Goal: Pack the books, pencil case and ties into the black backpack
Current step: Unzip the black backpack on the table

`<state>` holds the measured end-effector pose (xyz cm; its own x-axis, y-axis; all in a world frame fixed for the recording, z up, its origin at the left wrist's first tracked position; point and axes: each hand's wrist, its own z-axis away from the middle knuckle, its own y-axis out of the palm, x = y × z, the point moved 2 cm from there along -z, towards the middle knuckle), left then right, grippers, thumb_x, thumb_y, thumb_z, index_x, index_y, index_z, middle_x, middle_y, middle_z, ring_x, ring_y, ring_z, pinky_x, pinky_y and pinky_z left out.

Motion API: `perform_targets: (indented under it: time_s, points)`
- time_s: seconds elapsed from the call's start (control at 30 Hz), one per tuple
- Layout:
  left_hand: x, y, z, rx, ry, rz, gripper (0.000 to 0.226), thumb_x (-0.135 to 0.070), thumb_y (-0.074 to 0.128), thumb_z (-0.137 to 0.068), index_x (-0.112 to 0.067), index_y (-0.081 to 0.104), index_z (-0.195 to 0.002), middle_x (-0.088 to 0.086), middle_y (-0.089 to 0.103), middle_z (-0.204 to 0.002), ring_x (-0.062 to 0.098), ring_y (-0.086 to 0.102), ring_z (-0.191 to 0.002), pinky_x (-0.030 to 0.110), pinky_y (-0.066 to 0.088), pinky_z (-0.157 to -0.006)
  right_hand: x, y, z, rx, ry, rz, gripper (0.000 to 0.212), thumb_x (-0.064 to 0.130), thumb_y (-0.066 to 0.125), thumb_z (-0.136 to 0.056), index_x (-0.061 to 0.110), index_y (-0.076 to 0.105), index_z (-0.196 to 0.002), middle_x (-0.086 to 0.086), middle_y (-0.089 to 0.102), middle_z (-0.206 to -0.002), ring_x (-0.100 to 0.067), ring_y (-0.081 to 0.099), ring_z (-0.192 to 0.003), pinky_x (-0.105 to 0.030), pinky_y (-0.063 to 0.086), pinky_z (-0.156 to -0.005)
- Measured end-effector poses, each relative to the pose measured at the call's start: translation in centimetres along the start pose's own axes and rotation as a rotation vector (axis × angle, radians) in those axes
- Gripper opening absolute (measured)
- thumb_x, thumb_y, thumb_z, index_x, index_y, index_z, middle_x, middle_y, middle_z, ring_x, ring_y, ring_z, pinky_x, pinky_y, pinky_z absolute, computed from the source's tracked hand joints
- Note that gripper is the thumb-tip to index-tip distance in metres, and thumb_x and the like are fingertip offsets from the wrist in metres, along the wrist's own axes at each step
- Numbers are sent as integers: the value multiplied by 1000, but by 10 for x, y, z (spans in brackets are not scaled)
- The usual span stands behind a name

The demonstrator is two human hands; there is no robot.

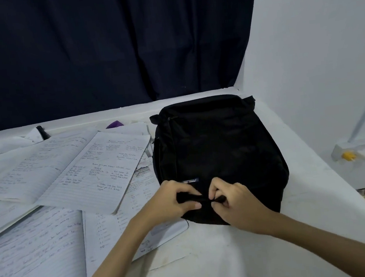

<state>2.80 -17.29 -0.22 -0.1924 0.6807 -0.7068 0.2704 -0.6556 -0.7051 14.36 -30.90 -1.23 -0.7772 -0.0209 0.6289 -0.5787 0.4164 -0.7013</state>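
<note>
Black fabric backpack (219, 152) lies flat on white worktop (213, 260), long axis running away from me, near end at my hands. My left grip (173, 204) and right grip (232, 203) both pinch black strap there, fingers curled. Open handwritten lined notebooks (67, 172) spread left of it.

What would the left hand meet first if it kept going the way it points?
The left hand already grips the near edge of the backpack; pointing up and right, it would probably first meet the right hand close beside it.
</note>
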Motion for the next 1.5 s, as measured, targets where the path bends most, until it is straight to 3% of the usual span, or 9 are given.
perform_targets:
  time_s: [0.17,0.37,0.5,0.63,0.73,0.87,1.03,1.13,1.5]
  points:
    - [15,-7,-3,-189,52,40,39,-4,74,-79,-36,59,-62,-18,63,-69,0,61,-72,9,41,-71,-17,-47,11,-130,86,36,31,-8,57,-77,16,42,-69,8,42,-45,-11,39,-43,-11,29,-47]
    - [4,-19,-14,-32,24,-131,31,-6,73,-80,-23,54,-63,-21,62,-70,-4,60,-75,10,40,-71,-56,-104,23,-90,343,26,15,5,64,-85,10,54,-76,-5,64,-59,-17,55,-55,-25,45,-57]
    - [-32,-11,-33,237,-46,-287,21,-40,73,-79,-38,59,-96,-20,59,-94,-3,56,-93,23,47,-86,-57,-108,20,29,378,-83,17,0,60,-87,11,54,-77,-1,66,-59,-11,60,-54,-24,49,-61]
    - [-79,37,-68,134,107,-330,49,-57,57,-85,-30,54,-127,-13,55,-112,5,52,-104,25,44,-84,-52,-102,18,16,364,-39,15,7,58,-90,14,53,-78,1,62,-56,-6,53,-48,-17,44,-53]
    - [-72,52,-90,14,176,-155,12,-27,64,-90,-16,67,-90,-11,55,-83,5,54,-78,22,40,-70,-65,-111,18,-128,368,85,19,10,62,-88,18,52,-73,2,57,-53,-7,47,-48,-16,37,-51]
    - [-55,36,-80,-13,279,-107,42,-16,68,-85,-39,42,-62,-14,45,-66,5,47,-64,23,40,-63,-98,-135,17,-240,479,114,23,11,60,-90,19,52,-70,7,53,-55,-9,43,-50,-15,34,-52]
    - [-60,20,-94,200,98,-83,19,-47,59,-88,-41,56,-70,-17,59,-79,2,55,-76,32,51,-79,-115,-129,-6,-49,399,189,30,6,60,-88,22,53,-64,9,55,-54,-7,47,-54,-20,38,-57]
    - [-78,37,-121,290,-72,-126,55,-73,42,-83,-26,67,-95,-7,66,-85,11,63,-78,35,55,-82,-117,-133,-20,24,359,185,33,6,61,-87,25,51,-62,5,56,-60,-9,45,-55,-19,37,-57]
    - [-92,29,-159,170,125,-158,24,-17,54,-94,-11,50,-71,-3,46,-62,9,40,-56,19,33,-55,-155,-146,-57,7,498,303,25,19,61,-87,23,52,-65,-2,62,-71,-13,47,-61,-32,43,-67]
